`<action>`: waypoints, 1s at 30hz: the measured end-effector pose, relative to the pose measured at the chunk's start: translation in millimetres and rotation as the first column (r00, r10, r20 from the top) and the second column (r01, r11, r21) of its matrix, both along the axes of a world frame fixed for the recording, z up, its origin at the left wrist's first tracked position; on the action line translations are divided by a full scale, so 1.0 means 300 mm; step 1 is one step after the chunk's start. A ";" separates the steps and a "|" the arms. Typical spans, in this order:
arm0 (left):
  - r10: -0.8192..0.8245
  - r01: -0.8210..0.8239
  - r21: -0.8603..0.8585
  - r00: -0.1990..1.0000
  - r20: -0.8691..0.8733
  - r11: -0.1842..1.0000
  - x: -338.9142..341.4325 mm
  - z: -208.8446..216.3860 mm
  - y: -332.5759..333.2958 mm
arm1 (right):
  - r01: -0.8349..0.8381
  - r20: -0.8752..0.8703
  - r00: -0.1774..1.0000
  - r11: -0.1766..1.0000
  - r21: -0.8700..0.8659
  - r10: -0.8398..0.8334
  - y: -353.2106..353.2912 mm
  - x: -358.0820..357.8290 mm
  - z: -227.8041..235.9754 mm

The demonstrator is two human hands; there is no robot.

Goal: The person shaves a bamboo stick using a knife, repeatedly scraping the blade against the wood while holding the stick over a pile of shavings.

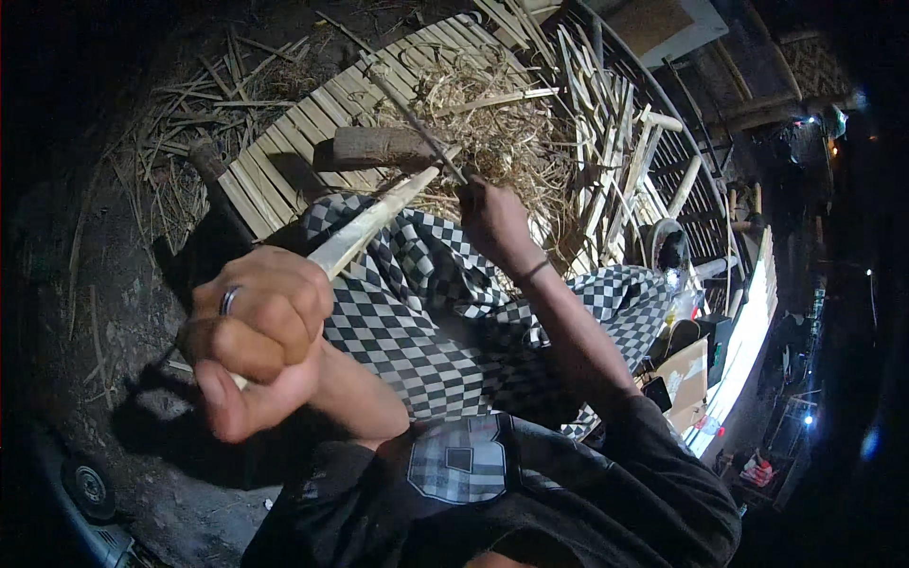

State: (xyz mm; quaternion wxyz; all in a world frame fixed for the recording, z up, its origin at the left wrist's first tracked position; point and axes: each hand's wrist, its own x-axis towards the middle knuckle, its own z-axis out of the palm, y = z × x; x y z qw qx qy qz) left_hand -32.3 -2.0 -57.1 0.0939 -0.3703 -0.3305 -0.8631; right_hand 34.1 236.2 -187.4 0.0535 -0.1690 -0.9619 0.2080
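Note:
In my left hand (256, 331), a fist with a ring on one finger, is a pale split bamboo strip (374, 218). It slants away from me and to the right, over my checkered trousers (407, 322). My right hand (497, 222) is closed round the handle of a long, narrow knife (412, 118), its blade pointing up and to the left. The strip's far end lies close to the blade near the handle; whether they touch I cannot tell. Just beyond that end a short brown wooden block (379, 147) rests on the slatted bamboo platform (275, 166).
Curly shavings (492, 123) heap up on the platform beyond my hands. Several split bamboo strips (601, 142) lie to the right. More scraps (175, 142) litter the dark ground at the left. A cardboard box (684, 379) stands right of my knee; a wheel (90, 483) shows lower left.

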 end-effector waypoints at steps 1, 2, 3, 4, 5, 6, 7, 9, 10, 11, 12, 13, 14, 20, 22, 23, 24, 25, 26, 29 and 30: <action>-0.002 0.001 -0.022 0.999 -0.042 1.000 0.008 0.013 -0.009 | -0.013 0.009 1.000 1.000 -0.007 0.013 -0.035 0.008 0.039; -0.008 0.004 -0.047 0.997 -0.081 0.999 0.015 0.015 -0.018 | -0.082 -0.004 0.997 0.995 -0.057 0.082 -0.077 0.019 0.081; -0.028 0.025 -0.036 0.995 -0.094 0.999 0.013 0.015 -0.022 | -0.144 -0.025 0.990 0.984 -0.101 0.142 -0.110 0.028 0.119; -0.030 0.027 -0.038 0.995 -0.090 0.999 0.009 0.013 -0.025 | -0.151 -0.099 0.984 0.987 -0.048 0.146 -0.147 0.040 0.141; -0.007 0.004 -0.031 0.994 -0.106 1.000 0.006 0.012 -0.029 | -0.203 -0.104 0.974 0.979 -0.011 0.201 -0.149 0.042 0.129; 0.018 -0.021 -0.025 0.992 -0.122 0.999 0.003 0.009 -0.035 | -0.256 -0.107 0.960 0.966 0.026 0.257 -0.149 0.046 0.107; 0.008 -0.010 -0.017 0.992 -0.125 1.000 -0.004 0.012 -0.029 | -0.246 -0.109 0.963 0.969 0.034 0.248 -0.111 0.048 0.053; -0.076 0.080 0.029 0.991 -0.114 0.996 -0.016 0.007 -0.024 | -0.011 -0.033 0.999 0.998 -0.059 0.009 -0.003 0.022 -0.089; -0.074 0.078 0.030 0.990 -0.116 0.996 -0.016 0.006 -0.024 | 0.022 0.013 1.000 1.000 -0.006 -0.022 0.029 0.000 -0.092; -0.063 0.066 0.023 0.991 -0.114 0.998 -0.017 0.006 -0.023 | 0.029 -0.017 0.999 0.999 -0.019 -0.029 0.043 -0.010 -0.111; -0.053 0.055 0.017 0.992 -0.113 0.998 -0.016 0.007 -0.019 | 0.037 -0.049 0.998 0.999 -0.030 -0.039 0.053 -0.012 -0.123; -0.044 0.045 0.014 0.993 -0.111 0.999 -0.009 0.010 -0.030 | 0.028 -0.046 0.999 0.999 -0.033 -0.029 0.032 -0.011 -0.101; -0.029 0.027 -0.012 0.991 -0.128 1.000 -0.010 0.012 -0.029 | 0.023 -0.012 1.000 1.000 -0.003 -0.023 0.012 -0.010 -0.055; -0.091 0.089 -0.017 0.985 -0.145 0.996 -0.001 0.019 -0.028 | -0.041 0.005 0.999 0.999 0.017 0.041 -0.038 0.047 -0.039; -0.121 0.122 -0.004 0.980 -0.161 0.993 -0.005 0.018 -0.022 | -0.027 -0.013 1.000 0.999 0.033 0.027 0.013 0.041 -0.104; -0.131 0.131 -0.013 0.982 -0.138 0.991 -0.009 0.017 -0.030 | 0.022 0.037 0.999 0.998 0.050 -0.024 0.051 0.022 -0.121; -0.142 0.140 -0.020 0.983 -0.116 0.990 -0.010 0.019 -0.034 | 0.071 0.085 0.993 0.995 0.070 -0.077 0.098 0.004 -0.146; -0.158 0.158 -0.008 0.979 -0.127 0.987 -0.007 0.028 -0.012 | 0.022 0.120 0.992 0.993 0.118 -0.036 0.210 0.019 -0.236; -0.124 0.123 -0.016 0.985 -0.122 0.992 -0.002 0.023 -0.007 | 0.013 0.118 0.993 0.993 0.116 -0.027 0.195 0.007 -0.223; -0.067 0.064 -0.034 0.991 -0.118 0.997 0.006 0.016 -0.026 | 0.007 0.014 1.000 1.000 0.025 -0.007 0.053 0.018 -0.098; -0.067 0.063 -0.033 0.988 -0.137 0.997 0.008 0.021 -0.034 | -0.021 -0.024 1.000 1.000 -0.017 0.021 0.019 0.019 -0.071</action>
